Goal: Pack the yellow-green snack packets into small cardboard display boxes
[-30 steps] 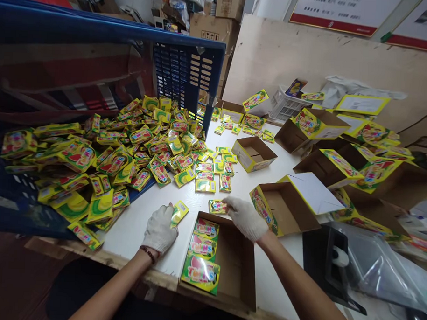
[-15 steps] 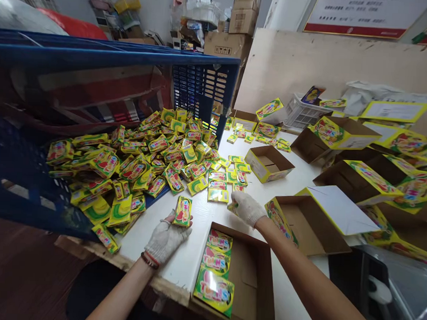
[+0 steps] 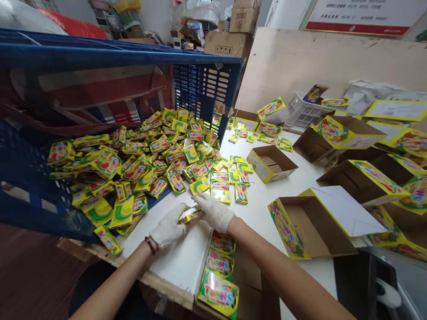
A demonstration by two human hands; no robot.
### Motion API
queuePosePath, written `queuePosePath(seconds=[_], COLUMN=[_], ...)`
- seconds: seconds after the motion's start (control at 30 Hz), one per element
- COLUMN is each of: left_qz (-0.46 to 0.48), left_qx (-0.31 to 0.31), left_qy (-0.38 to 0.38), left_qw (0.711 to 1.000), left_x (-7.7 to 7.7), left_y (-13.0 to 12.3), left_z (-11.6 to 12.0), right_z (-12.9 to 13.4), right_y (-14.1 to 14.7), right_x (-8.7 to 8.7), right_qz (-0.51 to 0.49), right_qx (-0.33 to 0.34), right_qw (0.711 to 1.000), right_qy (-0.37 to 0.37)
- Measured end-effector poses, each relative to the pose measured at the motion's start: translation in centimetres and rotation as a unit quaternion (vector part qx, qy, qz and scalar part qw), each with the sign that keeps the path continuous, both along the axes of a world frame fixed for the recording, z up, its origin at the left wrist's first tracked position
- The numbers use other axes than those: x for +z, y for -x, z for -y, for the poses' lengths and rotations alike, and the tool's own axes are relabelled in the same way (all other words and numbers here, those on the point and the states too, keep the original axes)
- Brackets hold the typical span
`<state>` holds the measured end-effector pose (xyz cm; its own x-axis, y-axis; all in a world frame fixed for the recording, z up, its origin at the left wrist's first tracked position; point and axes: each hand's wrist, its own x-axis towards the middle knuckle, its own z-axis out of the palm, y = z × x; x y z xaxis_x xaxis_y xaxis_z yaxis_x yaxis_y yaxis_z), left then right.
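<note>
Over the white tabletop (image 3: 176,268), near the far left corner of an open carton (image 3: 247,285), the gloved left hand (image 3: 169,228) is grasping a yellow-green packet (image 3: 188,216) between thumb and fingers. Facing it, the gloved right hand (image 3: 216,214) is bringing its fingers against the packet's other end; whether they are gripping cannot be told. The right forearm is crossing above the carton, hiding much of its far edge. Three packet stacks (image 3: 218,293) are lining the carton's left wall, and brown floor is showing to their right. A wedge of tabletop is lying open between that wall, the wooden front edge (image 3: 170,291) and the heap of packets (image 3: 136,162), leaving the left hand room sideways. Beyond the right hand, loose rows (image 3: 219,183) are sitting close to its knuckles. Farther left, the blue crate (image 3: 133,56) is enclosing most of the heap; rightward, a second carton (image 3: 309,226) is standing apart from the forearm.
</note>
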<state>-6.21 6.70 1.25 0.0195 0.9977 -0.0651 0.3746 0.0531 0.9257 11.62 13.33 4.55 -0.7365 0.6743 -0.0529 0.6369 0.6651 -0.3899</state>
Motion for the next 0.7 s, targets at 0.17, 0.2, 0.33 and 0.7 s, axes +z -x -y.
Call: queuePosePath(seconds=[0.17, 0.2, 0.33, 0.7], left_qz=[-0.202, -0.207, -0.208, -0.276], left_qx=[0.073, 0.077, 0.097, -0.346], left_qy=[-0.023, -0.024, -0.051, -0.241], left_qw=[0.976, 0.975, 0.972, 0.864], left_x=[-3.0, -3.3, -3.2, 3.9], left_y=[0.8, 0.7, 0.8, -8.0], left_z=[0.9, 1.0, 1.8, 10.4], right_z=[1.2, 1.5, 2.1, 8.7], right_y=[4.0, 4.8, 5.3, -14.3], right_x=[0.9, 1.0, 2.4, 8.7], right_qz=[0.156, 0.158, 0.163, 0.081], right_qx=[0.07, 0.067, 0.045, -0.128], right_qw=[0.983, 0.983, 0.984, 0.956], right_qy=[-0.065, -0.068, -0.057, 0.252])
